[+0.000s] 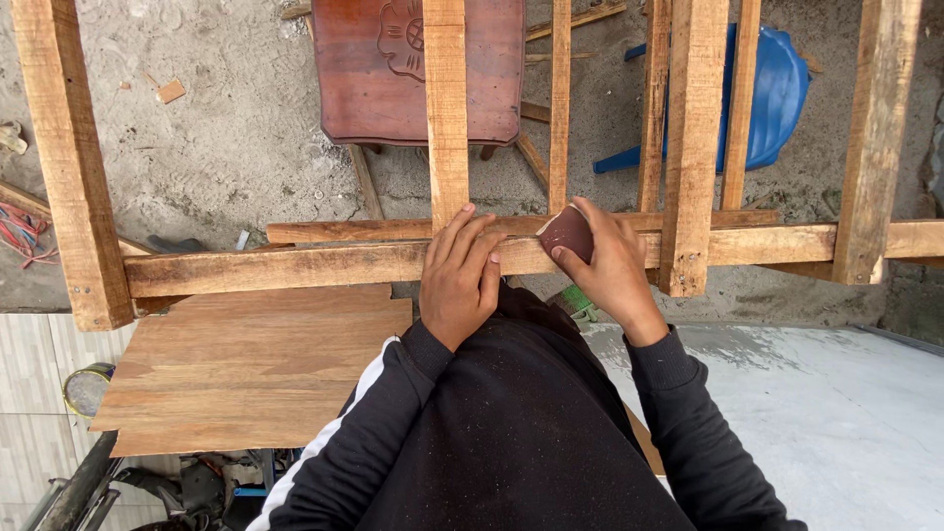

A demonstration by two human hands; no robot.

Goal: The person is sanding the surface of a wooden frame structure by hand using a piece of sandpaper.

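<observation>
two hands, right hand [612,265] gripping sandpaper [567,232]

The left hand [459,280] lies on the long rail [295,265], just left of the right hand [610,265], which presses sandpaper [567,232] on it. A flat board [256,369] lies under the rail at the left. The carved panel [418,74] and chair [772,93] lie on the ground [226,138] beyond.

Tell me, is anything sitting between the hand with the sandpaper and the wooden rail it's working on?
Nothing visible does. The right hand presses the folded reddish-brown sandpaper straight against the horizontal wooden rail. The left hand rests flat on the same rail just beside it, not under the paper.
</observation>
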